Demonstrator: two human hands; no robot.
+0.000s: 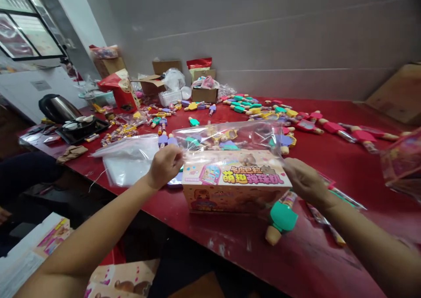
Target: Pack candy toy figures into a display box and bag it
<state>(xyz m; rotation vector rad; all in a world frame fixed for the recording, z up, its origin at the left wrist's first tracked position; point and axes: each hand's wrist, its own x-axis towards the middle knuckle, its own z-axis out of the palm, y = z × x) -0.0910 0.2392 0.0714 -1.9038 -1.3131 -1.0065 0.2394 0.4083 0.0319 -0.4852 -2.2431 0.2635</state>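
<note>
A printed toy carton (235,192) with colourful lettering stands at the front edge of the red table. Clear plastic film (256,133), apparently a bag, rises loosely behind and over its top. My left hand (167,162) is closed at the carton's left end, pinching the film. At the right end my right hand (304,180) is closed too, its fingers partly hidden and blurred against the film's edge. Just left of the carton lies a stack of clear plastic bags (126,164). A green paddle-shaped toy (283,219) with a tan end rests by the carton's right front corner.
Many colourful toys (245,105) are strewn over the red table (355,175). An electric kettle (61,107) and cups stand at left. Small cardboard boxes (204,94) line the wall. A wrapped box (403,166) sits at far right. Printed cartons (123,278) lie below the table edge.
</note>
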